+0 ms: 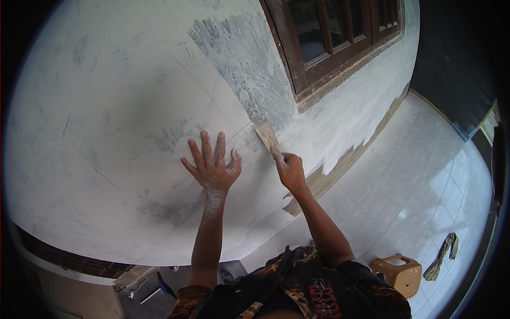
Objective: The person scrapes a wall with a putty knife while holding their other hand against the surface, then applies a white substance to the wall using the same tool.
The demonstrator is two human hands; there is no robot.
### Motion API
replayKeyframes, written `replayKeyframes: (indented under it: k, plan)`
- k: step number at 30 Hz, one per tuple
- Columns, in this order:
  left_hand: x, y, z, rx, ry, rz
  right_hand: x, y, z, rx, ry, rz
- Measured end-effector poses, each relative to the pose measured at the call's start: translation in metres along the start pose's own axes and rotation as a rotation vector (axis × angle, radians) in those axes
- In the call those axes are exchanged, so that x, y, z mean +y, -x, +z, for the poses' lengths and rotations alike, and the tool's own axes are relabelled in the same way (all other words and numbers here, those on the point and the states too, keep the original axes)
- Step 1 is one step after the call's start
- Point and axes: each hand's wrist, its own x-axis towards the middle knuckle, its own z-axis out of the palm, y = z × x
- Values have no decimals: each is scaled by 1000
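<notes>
My left hand (214, 166) lies flat against the whitish wall (133, 106), its fingers spread and dusted with white powder up to the wrist. To its right, my right hand (290, 169) grips a scraper (266, 135) with a broad flat blade. The blade's far edge meets the wall at the lower end of a grey, rough-textured patch (247, 64). This patch runs up beside the window frame. The scraper's handle is mostly hidden inside my fingers.
A brown wooden window (329, 58) is set in the wall at upper right. Pale floor tiles (393, 175) stretch along the wall's base. An orange-brown plastic stool (399, 276) and a crumpled striped cloth (442, 257) are at lower right. A dark sheet (451, 64) hangs beyond.
</notes>
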Motion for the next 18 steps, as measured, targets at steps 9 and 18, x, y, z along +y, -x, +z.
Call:
replayKeyframes:
  k: [9,18]
  plan:
    - [1,1,-2,24,16,10,-2,-1,0,-19,-33,84]
    - [0,2,-2,8,16,5,4,-10,4,-31,-71,66]
